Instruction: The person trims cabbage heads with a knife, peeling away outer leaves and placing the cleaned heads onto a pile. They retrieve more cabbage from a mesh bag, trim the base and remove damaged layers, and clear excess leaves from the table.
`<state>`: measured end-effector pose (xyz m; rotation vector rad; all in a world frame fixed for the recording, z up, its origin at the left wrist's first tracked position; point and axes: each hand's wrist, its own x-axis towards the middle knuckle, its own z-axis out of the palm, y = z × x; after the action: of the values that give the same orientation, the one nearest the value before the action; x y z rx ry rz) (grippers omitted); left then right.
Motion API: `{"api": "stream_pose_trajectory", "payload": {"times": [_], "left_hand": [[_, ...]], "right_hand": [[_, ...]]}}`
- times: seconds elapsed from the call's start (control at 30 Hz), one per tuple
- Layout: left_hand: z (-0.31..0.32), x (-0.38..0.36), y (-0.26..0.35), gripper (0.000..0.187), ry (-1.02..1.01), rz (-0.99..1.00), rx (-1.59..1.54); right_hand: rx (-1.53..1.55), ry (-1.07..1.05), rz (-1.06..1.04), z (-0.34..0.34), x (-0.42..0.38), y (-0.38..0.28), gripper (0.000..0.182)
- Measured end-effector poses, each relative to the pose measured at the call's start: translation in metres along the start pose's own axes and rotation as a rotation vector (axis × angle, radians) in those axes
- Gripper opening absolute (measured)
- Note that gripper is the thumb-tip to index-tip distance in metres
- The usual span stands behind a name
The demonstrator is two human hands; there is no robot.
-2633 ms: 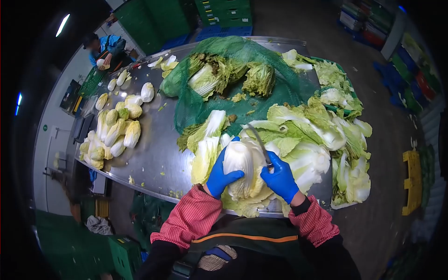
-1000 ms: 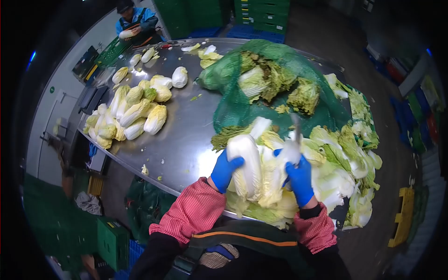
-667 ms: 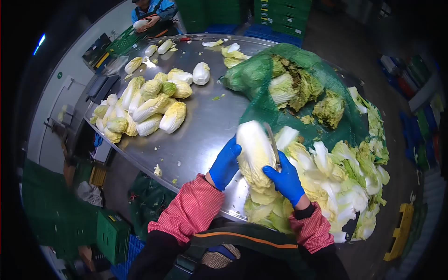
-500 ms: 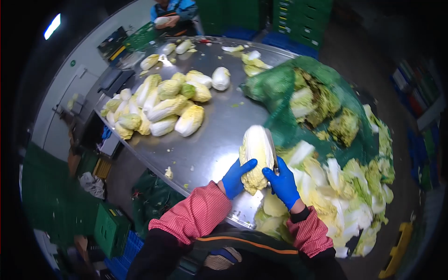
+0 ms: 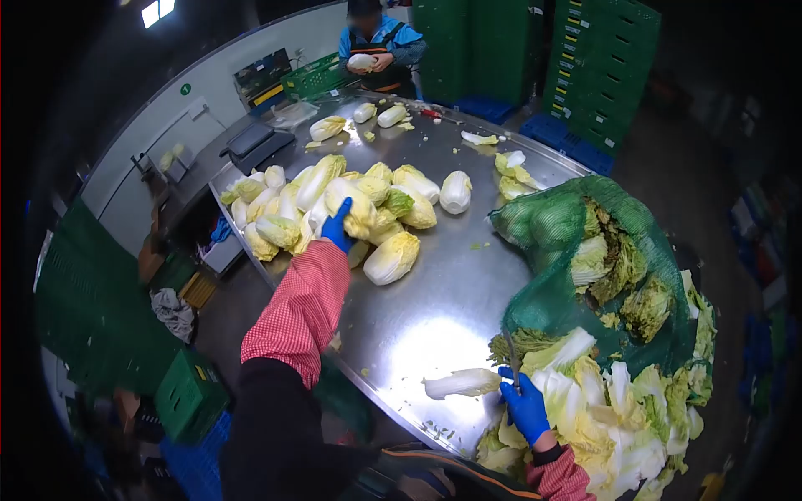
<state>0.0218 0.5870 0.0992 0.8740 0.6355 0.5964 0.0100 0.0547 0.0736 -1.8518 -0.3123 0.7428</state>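
Note:
My left hand (image 5: 337,227), in a blue glove, is wrapped round a yellow-white cabbage (image 5: 351,207) at the near side of the cabbage pile (image 5: 313,179). Lower right, my gloved right hand (image 5: 524,405) grips a knife (image 5: 513,359) with its blade pointing away from me. A loose pale leaf (image 5: 461,383) lies on the metal table (image 5: 451,301) just left of that hand. Cut leaves (image 5: 614,409) are heaped to its right. Beyond them, a green net bag (image 5: 547,221) lies open with cabbages showing inside.
Across the table a person (image 5: 380,50) in blue sleeves holds a cabbage. Several cabbages and a red-handled tool (image 5: 432,113) lie near the far edge. Green crates (image 5: 597,75) are stacked at the back right; another green crate (image 5: 190,391) stands on the floor at left.
The cabbage held between both hands is now at the pile in my left hand. My right hand has stayed by the leaves, holding the knife. The view has shifted, and a loose leaf now shows beside it.

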Motion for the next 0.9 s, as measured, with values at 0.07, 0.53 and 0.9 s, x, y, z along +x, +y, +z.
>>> {"api": "stream_pose_trajectory", "payload": {"times": [0.07, 0.53, 0.9], "left_hand": [[0.019, -0.008, 0.021, 0.081, 0.137, -0.006, 0.074], [0.131, -0.224, -0.305, 0.101, -0.599, 0.095, 1.199], [0.283, -0.354, -0.424, 0.098, -0.992, -0.031, 0.82]], "right_hand": [[-0.094, 0.02, -0.028, 0.001, -0.005, 0.006, 0.042], [-0.65, 0.043, -0.083, 0.028, -0.104, 0.101, 0.072], [0.148, 0.411, -0.044, -0.018, -0.14, 0.195, 0.051]]}}
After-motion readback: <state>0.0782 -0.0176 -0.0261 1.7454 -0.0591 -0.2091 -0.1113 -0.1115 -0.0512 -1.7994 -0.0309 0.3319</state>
